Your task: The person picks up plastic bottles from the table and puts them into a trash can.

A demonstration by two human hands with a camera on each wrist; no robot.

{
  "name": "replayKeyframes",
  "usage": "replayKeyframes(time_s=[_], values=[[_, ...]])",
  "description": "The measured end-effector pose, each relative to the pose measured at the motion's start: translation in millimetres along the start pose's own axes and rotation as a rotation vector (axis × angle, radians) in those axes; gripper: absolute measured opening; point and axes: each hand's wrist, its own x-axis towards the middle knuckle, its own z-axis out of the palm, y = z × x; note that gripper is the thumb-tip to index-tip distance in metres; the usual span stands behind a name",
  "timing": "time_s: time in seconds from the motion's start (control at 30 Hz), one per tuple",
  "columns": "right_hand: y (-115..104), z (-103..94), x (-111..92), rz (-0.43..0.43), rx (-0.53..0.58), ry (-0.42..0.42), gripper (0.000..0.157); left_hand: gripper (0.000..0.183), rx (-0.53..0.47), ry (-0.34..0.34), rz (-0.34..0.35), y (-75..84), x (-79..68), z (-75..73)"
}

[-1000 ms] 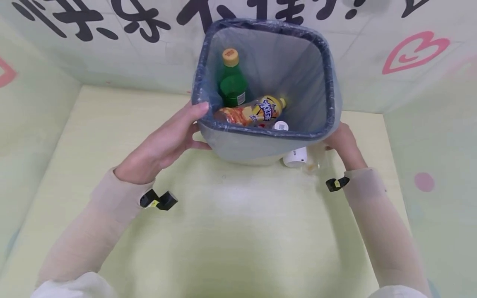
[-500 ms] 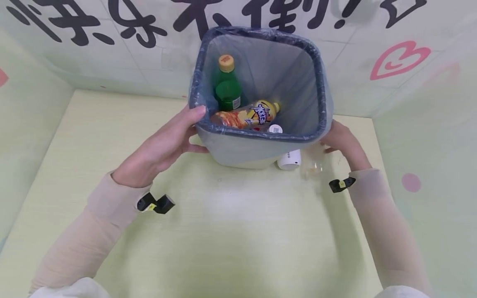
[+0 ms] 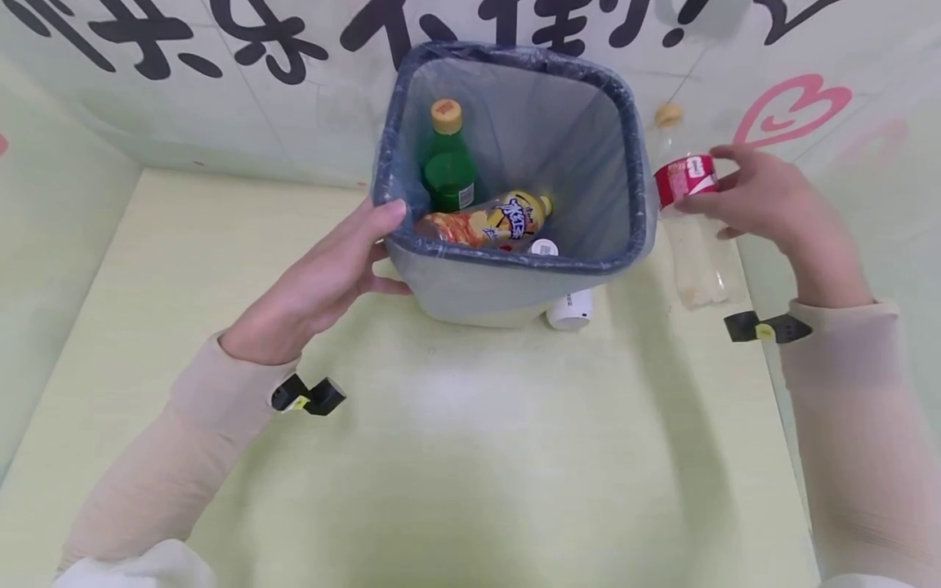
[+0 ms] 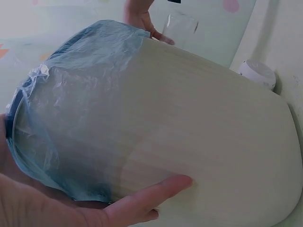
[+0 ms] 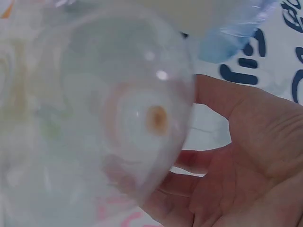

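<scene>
Head view: left forearm, in a beige sleeve [image 3: 198, 433], runs from near left up toward the bin [image 3: 492, 290], black wrist camera [image 3: 323, 397] strapped at the cuff. Left hand [image 3: 316, 290] at the bin's left side, thumb [image 3: 388, 217] over the rim, fingers [image 4: 165, 189] spread along the outer wall: clamped on the bin. Left wrist view confirms one finger stretched out flat on the wall. Bin sits around center, far half of the bench [image 3: 441, 457], mouth up, thin bluish liner [image 3: 573, 106] folded over the rim. Inside, left to right: green bottle [image 3: 450, 171], upright-ish, yellow cap; bottle with yellow-orange label [image 3: 488, 224], lying across; white round cap [image 3: 544, 247] at the near rim. White cup-like container [image 3: 569, 310] on the bench, just beside the bin's near right corner.

Right of bin: clear bottle [image 3: 691, 245], red label, yellow cap on top, roughly upright, base seemingly off the bench. Right hand [image 3: 768, 200] comes from the right, wrist bent left, fingers curled round the label, thumb on the near side: clamped on the bottle. Right forearm [image 3: 856, 425] reaches straight up from near right.
</scene>
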Motion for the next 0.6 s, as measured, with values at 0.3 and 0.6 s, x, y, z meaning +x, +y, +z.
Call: replayKeyframes(time_s=[0.3, 0.6], values=[[-24, -21.3, -25, -0.036, -0.143, 0.114, 0.095, 0.065, 0.011, -0.006, 0.006, 0.2, 1.0, -0.5], [-51, -27.2, -43, -0.185, -0.152, 0.314, 0.083, 0.065, 0.018, -0.006, 0.006, -1.0, 0.8, -0.7]])
